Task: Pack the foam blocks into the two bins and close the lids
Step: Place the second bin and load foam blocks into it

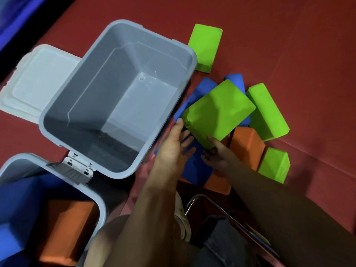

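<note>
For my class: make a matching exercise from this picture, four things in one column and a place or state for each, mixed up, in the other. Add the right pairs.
Things
1. large grey bin
2. near bin
3. white lid
4. right hand

States
A. holds blue and orange blocks
B. grips a green block
C. empty, open
D. swung open, lying flat beside its bin

Pairs: 1-C, 2-A, 3-D, 4-B

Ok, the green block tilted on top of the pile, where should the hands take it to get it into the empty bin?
Take the green block by its two long side faces, one hand each side, coming from the near end. It lies tilted on the blue blocks with its broad face up, too wide for one hand. The left hand and right hand already meet its near corner.
</note>
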`<action>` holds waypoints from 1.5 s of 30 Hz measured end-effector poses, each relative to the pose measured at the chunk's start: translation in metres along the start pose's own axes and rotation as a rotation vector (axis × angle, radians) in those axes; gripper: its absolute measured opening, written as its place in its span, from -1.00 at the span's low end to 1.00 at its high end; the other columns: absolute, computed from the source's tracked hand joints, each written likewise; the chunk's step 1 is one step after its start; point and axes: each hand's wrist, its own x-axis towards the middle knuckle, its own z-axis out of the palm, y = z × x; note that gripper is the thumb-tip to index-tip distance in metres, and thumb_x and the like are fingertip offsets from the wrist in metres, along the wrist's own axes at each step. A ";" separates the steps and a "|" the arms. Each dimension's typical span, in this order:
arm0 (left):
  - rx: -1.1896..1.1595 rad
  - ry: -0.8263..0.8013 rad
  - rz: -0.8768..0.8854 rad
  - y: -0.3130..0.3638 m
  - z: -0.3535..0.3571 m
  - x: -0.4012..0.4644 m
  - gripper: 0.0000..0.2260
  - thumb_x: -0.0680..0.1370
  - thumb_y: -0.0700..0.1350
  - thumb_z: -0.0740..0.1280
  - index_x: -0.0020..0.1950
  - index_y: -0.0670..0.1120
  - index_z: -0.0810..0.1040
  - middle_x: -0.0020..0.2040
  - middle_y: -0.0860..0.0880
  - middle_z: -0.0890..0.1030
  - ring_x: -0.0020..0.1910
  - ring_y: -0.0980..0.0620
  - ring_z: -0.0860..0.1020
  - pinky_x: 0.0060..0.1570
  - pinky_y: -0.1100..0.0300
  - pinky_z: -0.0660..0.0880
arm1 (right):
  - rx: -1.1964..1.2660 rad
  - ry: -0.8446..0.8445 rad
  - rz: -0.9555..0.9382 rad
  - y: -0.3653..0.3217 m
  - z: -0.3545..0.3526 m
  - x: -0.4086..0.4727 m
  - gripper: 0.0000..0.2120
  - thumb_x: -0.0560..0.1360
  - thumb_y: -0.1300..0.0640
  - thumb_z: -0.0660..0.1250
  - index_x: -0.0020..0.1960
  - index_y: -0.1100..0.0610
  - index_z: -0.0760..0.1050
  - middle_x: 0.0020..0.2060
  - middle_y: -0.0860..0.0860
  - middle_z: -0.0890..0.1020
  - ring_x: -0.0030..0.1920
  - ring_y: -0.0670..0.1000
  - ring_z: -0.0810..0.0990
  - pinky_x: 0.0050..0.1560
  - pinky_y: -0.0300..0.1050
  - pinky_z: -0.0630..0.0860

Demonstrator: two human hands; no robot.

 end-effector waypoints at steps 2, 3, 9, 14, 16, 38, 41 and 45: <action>0.059 0.066 0.070 -0.001 -0.003 -0.002 -0.72 0.53 0.12 0.31 0.17 0.02 0.49 0.18 0.00 0.51 0.20 0.03 0.48 0.06 0.06 0.45 | 0.142 -0.179 0.031 -0.001 -0.002 -0.013 -0.59 0.15 0.11 0.62 -0.11 0.15 0.51 -0.37 0.05 0.57 -0.18 0.00 0.56 -0.20 -0.08 0.60; 0.107 0.103 0.119 -0.002 -0.004 -0.003 -0.55 0.45 0.15 0.39 0.25 -0.01 0.47 0.19 0.03 0.52 0.19 0.06 0.49 0.10 0.06 0.46 | 0.161 -0.265 0.036 0.001 -0.006 -0.017 -0.46 -0.05 0.15 0.69 -0.14 0.17 0.55 -0.41 0.06 0.60 -0.21 0.01 0.60 -0.21 -0.05 0.63; 0.103 0.140 0.276 -0.011 0.002 -0.001 -0.11 0.11 0.22 0.61 0.35 -0.07 0.42 0.15 -0.05 0.64 0.13 -0.06 0.62 0.22 -0.11 0.48 | -0.087 -0.571 0.025 0.007 -0.012 -0.046 -0.19 -0.20 0.24 0.70 0.03 0.08 0.54 -0.22 0.01 0.70 -0.24 -0.02 0.69 -0.20 -0.03 0.64; 0.101 0.076 0.258 -0.007 -0.008 -0.006 -0.41 0.33 0.00 0.55 0.30 -0.07 0.45 0.12 0.00 0.65 -0.03 0.10 0.66 0.01 -0.05 0.60 | -0.246 -0.583 0.010 -0.007 -0.018 -0.060 -0.37 -0.10 0.15 0.70 -0.05 0.10 0.63 -0.22 0.04 0.67 -0.28 -0.02 0.67 -0.22 -0.08 0.63; 0.138 0.182 0.304 -0.009 -0.008 -0.007 -0.41 0.29 -0.01 0.58 0.23 -0.08 0.44 0.08 -0.02 0.65 -0.07 0.08 0.66 -0.05 -0.03 0.62 | -0.557 -0.524 -0.108 -0.010 -0.017 -0.064 -0.56 0.16 0.07 0.60 -0.02 0.11 0.57 -0.25 0.01 0.61 -0.37 -0.12 0.57 -0.31 -0.25 0.54; 0.238 0.297 0.432 -0.001 0.011 0.016 -0.28 0.11 0.18 0.42 0.21 0.08 0.27 0.07 -0.03 0.52 0.02 -0.09 0.58 -0.01 -0.18 0.58 | -1.039 0.895 -0.551 -0.011 -0.058 -0.020 0.10 0.30 0.02 0.50 0.53 -0.03 -0.23 0.37 0.24 0.21 0.34 0.32 0.27 0.24 0.26 0.34; 0.214 0.283 0.402 0.003 0.014 0.007 -0.30 0.14 0.16 0.46 0.20 0.07 0.28 0.03 0.04 0.51 0.03 -0.06 0.57 0.02 -0.16 0.57 | -0.974 0.885 -0.604 -0.012 -0.054 -0.047 0.10 0.29 0.01 0.51 0.54 -0.02 -0.20 0.38 0.25 0.24 0.34 0.31 0.30 0.25 0.23 0.37; 0.193 0.287 0.426 0.005 0.015 -0.013 -0.35 0.22 0.07 0.48 0.22 0.05 0.29 -0.01 0.10 0.48 0.01 -0.04 0.55 0.01 -0.16 0.58 | -0.999 0.818 -0.755 -0.014 -0.031 -0.081 0.09 0.25 0.03 0.53 0.54 -0.03 -0.11 0.37 0.19 0.28 0.31 0.27 0.35 0.22 0.20 0.38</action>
